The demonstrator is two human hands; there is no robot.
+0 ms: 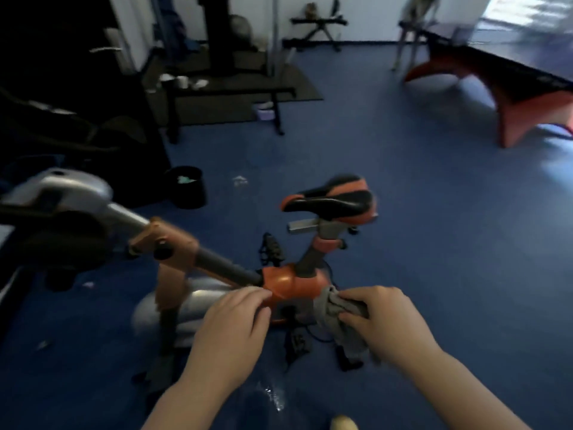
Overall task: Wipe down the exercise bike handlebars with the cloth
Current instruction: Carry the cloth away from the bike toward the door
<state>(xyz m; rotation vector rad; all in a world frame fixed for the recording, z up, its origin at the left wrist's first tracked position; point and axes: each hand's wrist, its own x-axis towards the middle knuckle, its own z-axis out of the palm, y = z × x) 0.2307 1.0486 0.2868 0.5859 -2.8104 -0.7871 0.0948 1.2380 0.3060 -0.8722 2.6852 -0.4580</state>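
An orange and grey exercise bike (291, 283) stands below me, its black and orange saddle (331, 201) pointing away. The handlebar is hidden under my hands and cannot be made out. My right hand (381, 321) is closed on a grey cloth (338, 318), which is bunched at the fingers and hangs down past the orange body. My left hand (235, 324) rests with curled fingers on the left side of the orange housing; whether it grips a bar there is not visible.
A second silver machine (62, 193) juts in from the left. A black bucket (186, 186) stands on the blue floor behind it. A weight bench (223, 91) is farther back, and a table tennis table (496, 72) fills the upper right. Small scraps lie on the floor.
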